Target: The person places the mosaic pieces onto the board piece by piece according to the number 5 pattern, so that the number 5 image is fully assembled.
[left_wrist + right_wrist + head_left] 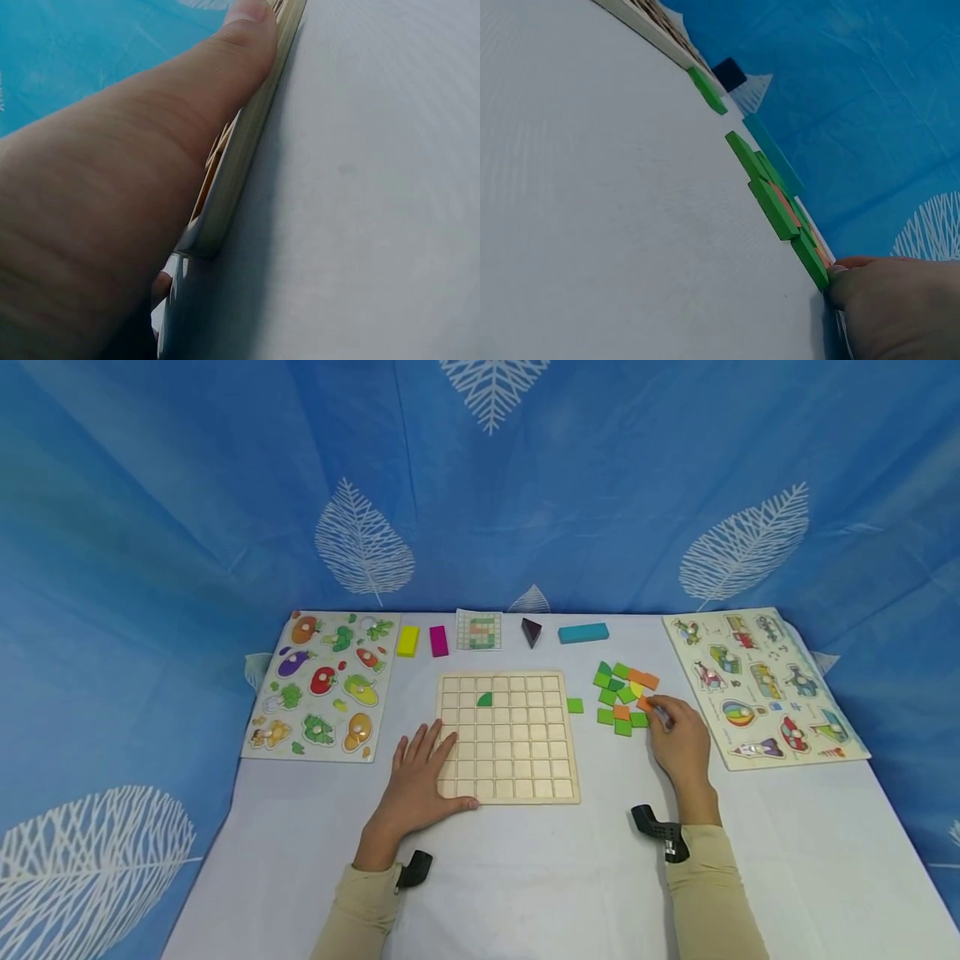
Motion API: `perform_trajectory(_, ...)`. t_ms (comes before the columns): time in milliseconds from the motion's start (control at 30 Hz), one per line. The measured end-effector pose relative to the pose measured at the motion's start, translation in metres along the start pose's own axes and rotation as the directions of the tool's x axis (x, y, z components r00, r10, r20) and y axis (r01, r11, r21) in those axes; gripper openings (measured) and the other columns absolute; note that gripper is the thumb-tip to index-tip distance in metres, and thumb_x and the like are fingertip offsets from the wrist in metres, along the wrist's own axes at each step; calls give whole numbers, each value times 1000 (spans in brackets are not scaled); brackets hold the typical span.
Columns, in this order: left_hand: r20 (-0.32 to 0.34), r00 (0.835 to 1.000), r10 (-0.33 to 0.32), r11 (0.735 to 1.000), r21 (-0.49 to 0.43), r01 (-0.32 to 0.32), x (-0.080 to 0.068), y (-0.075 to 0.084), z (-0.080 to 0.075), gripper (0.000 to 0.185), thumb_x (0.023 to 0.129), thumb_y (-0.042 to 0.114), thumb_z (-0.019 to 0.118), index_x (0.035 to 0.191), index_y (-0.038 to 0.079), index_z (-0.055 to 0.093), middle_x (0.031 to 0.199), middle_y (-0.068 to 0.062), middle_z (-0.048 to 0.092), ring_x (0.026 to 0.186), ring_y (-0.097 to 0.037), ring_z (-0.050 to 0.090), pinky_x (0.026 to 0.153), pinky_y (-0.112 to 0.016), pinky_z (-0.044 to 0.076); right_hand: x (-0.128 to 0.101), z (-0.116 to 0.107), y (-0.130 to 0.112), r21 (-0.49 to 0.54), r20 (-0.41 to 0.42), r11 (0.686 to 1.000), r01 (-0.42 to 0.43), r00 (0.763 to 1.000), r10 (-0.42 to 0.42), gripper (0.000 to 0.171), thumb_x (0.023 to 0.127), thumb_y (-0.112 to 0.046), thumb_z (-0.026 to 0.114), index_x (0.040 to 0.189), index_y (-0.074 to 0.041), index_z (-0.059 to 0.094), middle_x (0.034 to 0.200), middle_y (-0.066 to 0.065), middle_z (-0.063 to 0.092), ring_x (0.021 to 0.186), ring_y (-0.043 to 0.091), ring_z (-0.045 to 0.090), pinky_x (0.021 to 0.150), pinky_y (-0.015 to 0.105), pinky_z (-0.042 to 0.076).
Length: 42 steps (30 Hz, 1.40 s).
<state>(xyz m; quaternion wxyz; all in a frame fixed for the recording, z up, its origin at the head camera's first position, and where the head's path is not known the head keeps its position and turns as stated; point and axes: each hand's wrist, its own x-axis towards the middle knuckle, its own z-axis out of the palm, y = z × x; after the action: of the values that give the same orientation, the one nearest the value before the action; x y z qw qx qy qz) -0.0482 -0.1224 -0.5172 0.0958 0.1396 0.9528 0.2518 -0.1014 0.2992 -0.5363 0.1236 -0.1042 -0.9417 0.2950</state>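
Observation:
A wooden grid board [515,793] lies mid-table, with one green quarter-round tile [485,700] in a cell near its top. My left hand [420,781] rests at the board's lower left corner, fingers spread along the left edge and thumb [244,52] over the near rim. On the right, my right hand [681,739] pinches an orange tile [644,703] at the right side of a loose cluster of green tiles [622,727], orange tiles and a yellow piece. The right wrist view shows the fingertips right at the end of the row of tiles.
A lone green tile [575,706] lies just right of the board. Behind stand a yellow block [407,642], a magenta block [438,642], a pattern card [479,631], a dark triangular block [531,632] and a blue bar [583,633]. Vegetable [258,752] and vehicle [731,743] puzzle boards flank these.

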Motion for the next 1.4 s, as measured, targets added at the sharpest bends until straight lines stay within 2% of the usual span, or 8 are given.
perform_trajectory(267,-7,1000,1,1000,-3,-1,-1,0,-1,113,72,70,79,161,16,34,173,-9,15,160,-34,9,128,-59,4,0,0,-5,-71,31,997,-24,999,26,27,104,-17,56,125,0,63,132,25,59,87,35,55,73,45,42)
perform_trajectory(400,-4,1000,1,1000,-10,-1,-1,0,-1,113,72,69,80,160,15,34,173,-9,15,160,-34,9,128,-59,4,-3,1,-8,-26,17,999,-39,999,39,29,106,-17,53,127,2,57,131,26,56,90,34,52,77,46,40)
perform_trajectory(567,3,1000,0,1000,-6,0,-1,0,0,113,72,70,79,161,16,34,173,-8,14,160,-34,9,128,-59,3,-9,9,-28,86,-14,987,139,990,-138,23,102,-10,60,120,4,57,121,25,58,87,35,54,75,45,43)
perform_trajectory(667,6,1000,-1,1000,-11,1,-1,0,0,114,71,70,79,161,16,34,173,-8,14,160,-34,8,128,-59,3,-14,19,-54,118,35,954,276,959,-282,21,100,-7,63,117,4,58,120,24,59,105,40,60,89,53,50)
perform_trajectory(800,6,1000,-4,1000,-11,4,-1,0,0,114,71,70,79,161,16,34,173,-8,14,160,-34,8,128,-59,3,-23,39,-95,149,138,897,416,890,-435,21,101,-10,63,120,-2,58,125,19,60,119,37,60,98,54,52)
perform_trajectory(967,6,1000,-2,1000,-3,2,0,0,1,114,72,70,78,161,16,33,173,-8,14,161,-34,8,128,-59,3,-27,66,-138,178,207,803,569,776,-596,16,101,-15,65,116,-10,62,124,12,62,111,29,65,90,45,58)
perform_trajectory(1033,9,1000,0,1000,4,0,1,-1,2,113,73,71,77,162,17,32,173,-7,13,161,-33,7,128,-59,4,-27,76,-149,173,221,779,603,747,-627,13,101,-16,66,113,-12,63,122,9,62,108,26,66,88,42,59)
perform_trajectory(1400,-12,1000,8,1000,16,-8,0,-5,4,113,72,72,77,161,18,34,173,-7,14,160,-34,9,128,-60,5,-24,101,-169,108,296,751,652,700,-650,12,100,-20,67,111,-17,72,120,3,65,111,22,66,92,37,59)
